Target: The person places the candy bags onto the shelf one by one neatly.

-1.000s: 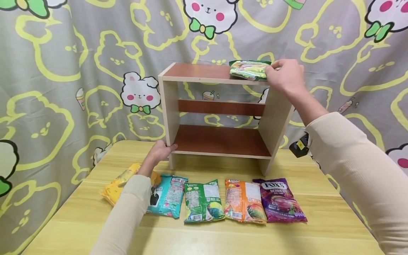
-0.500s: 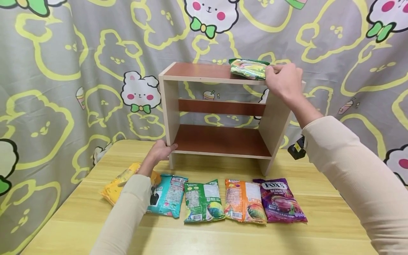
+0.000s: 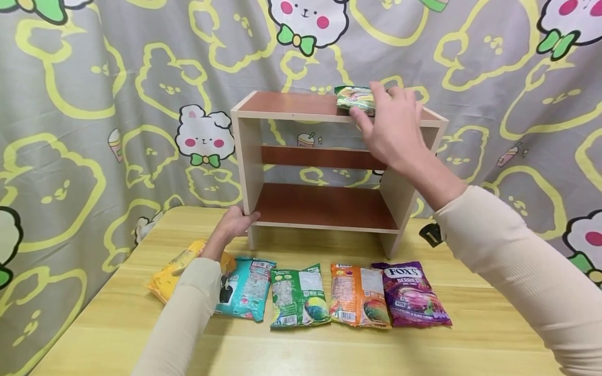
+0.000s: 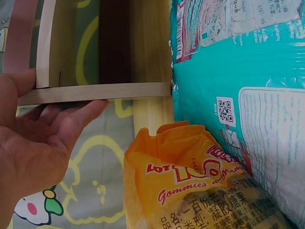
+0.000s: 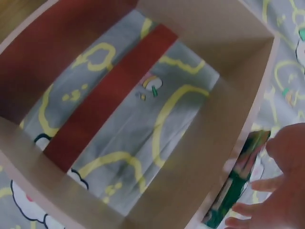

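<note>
A small shelf unit with pale sides and red-brown boards stands on the table. My left hand grips its left side panel by the lower board, thumb inside and fingers outside, as the left wrist view shows. On the top board lies a green candy packet, partly hidden by my right hand. The right hand's fingers are spread over the packet's right part, thumb at the front. In the right wrist view the fingers lie beside the packet; whether they touch it is unclear.
On the wooden table, several candy bags lie before the shelf: yellow, teal, green, orange and purple. The left forearm crosses the yellow bag. A patterned curtain hangs behind.
My right hand has let go of the packet's right end and moved left over it, its fingers spreading. The packet stays about where it was. The left hand keeps its place on the shelf.
</note>
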A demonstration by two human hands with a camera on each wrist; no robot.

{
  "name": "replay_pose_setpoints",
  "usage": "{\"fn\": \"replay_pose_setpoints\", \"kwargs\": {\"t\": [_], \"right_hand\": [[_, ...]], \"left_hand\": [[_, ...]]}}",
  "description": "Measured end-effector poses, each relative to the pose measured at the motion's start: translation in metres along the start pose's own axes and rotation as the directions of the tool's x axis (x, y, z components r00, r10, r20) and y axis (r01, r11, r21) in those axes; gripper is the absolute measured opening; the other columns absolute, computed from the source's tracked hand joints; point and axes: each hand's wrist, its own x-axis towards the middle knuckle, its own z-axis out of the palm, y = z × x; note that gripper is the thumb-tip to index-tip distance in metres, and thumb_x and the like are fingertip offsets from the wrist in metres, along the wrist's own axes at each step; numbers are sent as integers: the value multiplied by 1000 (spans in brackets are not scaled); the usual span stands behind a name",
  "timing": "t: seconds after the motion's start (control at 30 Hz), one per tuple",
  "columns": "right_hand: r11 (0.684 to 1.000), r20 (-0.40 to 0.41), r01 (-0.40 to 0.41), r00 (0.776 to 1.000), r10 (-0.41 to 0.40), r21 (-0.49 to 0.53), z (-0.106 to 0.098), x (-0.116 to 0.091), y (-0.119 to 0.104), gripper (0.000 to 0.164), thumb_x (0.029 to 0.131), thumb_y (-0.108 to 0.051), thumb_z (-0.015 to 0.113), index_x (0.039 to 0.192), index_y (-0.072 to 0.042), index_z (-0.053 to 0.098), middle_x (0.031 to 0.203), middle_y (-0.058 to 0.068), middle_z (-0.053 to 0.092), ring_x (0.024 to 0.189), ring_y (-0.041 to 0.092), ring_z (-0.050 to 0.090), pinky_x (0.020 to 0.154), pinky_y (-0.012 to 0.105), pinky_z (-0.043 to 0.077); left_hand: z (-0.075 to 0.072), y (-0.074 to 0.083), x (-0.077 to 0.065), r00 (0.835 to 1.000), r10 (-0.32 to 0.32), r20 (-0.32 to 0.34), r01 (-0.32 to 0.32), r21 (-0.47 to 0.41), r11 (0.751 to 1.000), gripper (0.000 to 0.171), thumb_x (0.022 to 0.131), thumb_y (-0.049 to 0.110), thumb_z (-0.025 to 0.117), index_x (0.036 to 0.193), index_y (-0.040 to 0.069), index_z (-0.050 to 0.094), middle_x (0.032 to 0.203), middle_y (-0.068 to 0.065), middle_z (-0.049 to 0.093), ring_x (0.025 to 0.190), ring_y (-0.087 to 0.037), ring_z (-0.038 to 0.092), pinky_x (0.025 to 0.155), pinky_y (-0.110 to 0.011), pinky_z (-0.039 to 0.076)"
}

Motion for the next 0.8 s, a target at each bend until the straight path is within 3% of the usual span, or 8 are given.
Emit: {"fn": "replay_pose_setpoints", "kwargs": {"t": [0.13,0.27,0.5,0.8], "right_hand": [[992,77,51,996,-43,-112,14,-12,-6,66,103,-38,53,158,-10,28,149,33,33,139,50,26,116,62,16],[982,68,72,996,-61,-173,26,-16,-6,69,99,-24,56,157,-8,23,151,35,27,143,55,18,119,65,9],[987,101,24,995,-8,-157,36,-13,-14,73,98,-18,50,161,-9,15,160,36,13,150,57,4,123,65,-2],[993,158,4,987,15,-117,48,-5,-45,80,92,-10,47,163,-12,10,164,33,5,152,54,-3,124,61,-9]], "left_hand": [[0,0,-2,1000,2,-6,-2,17,1000,58,104,31,55,148,-4,42,146,-26,49,132,-42,53,101,-52,54],[0,0,-3,1000,5,-18,-5,24,1000,57,104,31,55,146,-5,44,145,-26,50,131,-41,54,100,-51,54],[1,0,-3,1000,-2,-17,2,9,1000,56,103,31,56,145,-6,45,143,-27,51,130,-41,55,100,-50,54],[0,1,-3,1000,4,-18,-3,16,1000,58,104,30,55,149,-4,41,145,-28,49,131,-43,53,100,-52,54]]}}
